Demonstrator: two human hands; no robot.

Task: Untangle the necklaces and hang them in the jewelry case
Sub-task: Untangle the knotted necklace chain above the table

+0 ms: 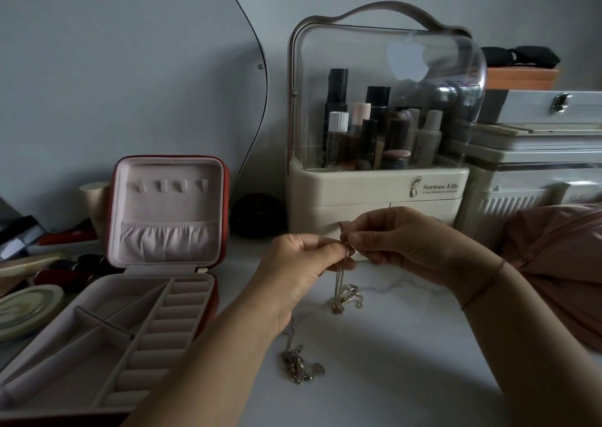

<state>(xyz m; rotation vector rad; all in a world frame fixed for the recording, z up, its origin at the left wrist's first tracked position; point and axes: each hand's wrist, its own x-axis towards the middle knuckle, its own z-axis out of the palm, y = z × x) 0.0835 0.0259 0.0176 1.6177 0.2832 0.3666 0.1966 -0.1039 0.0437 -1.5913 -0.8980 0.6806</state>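
White table (407, 345): jewelry case (107, 322), necklaces (298, 364), maybe tangled.

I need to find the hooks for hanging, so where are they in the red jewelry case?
The four small hooks sit in a row across the upper part of the red jewelry case's upright pink-lined lid, above its gathered fabric pocket, left of both hands.

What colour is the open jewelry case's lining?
Pale pink lining, red outer shell; head view.

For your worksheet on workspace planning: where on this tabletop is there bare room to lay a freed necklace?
Bare tabletop lies right of the loose chain pile, below the right hand. Crowded: left edge beyond the jewelry case.
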